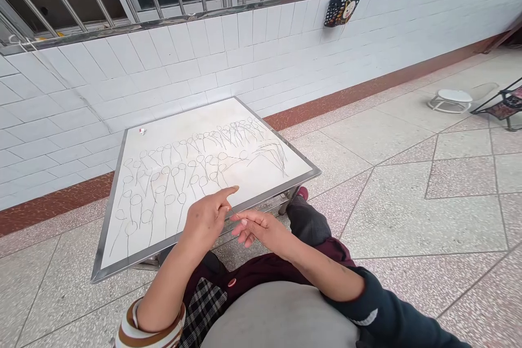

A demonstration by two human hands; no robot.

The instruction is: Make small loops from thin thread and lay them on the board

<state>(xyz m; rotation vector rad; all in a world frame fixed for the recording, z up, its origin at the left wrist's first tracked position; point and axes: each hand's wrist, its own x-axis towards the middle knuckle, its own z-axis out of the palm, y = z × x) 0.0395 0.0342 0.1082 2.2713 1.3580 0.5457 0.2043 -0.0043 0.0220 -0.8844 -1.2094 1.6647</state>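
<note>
Close together over the table's near edge, both hands meet at their fingertips. My left hand has its index finger stretched out, while the thumb and curled fingers close on a thin strand. Opposite it, my right hand pinches the strand between thumb and index finger, its other fingers loosely bent. The strand is barely visible; whether it is wire or thread I cannot tell. Looped strands with round heads and long tails lie in rows on the white tabletop. Straight loose strands fan out at the right.
A small red-and-white item sits at the table's far left corner. The metal-edged table stands by a tiled wall with barred windows. A black bag hangs from the bars. To the right are a white stool and a folding chair.
</note>
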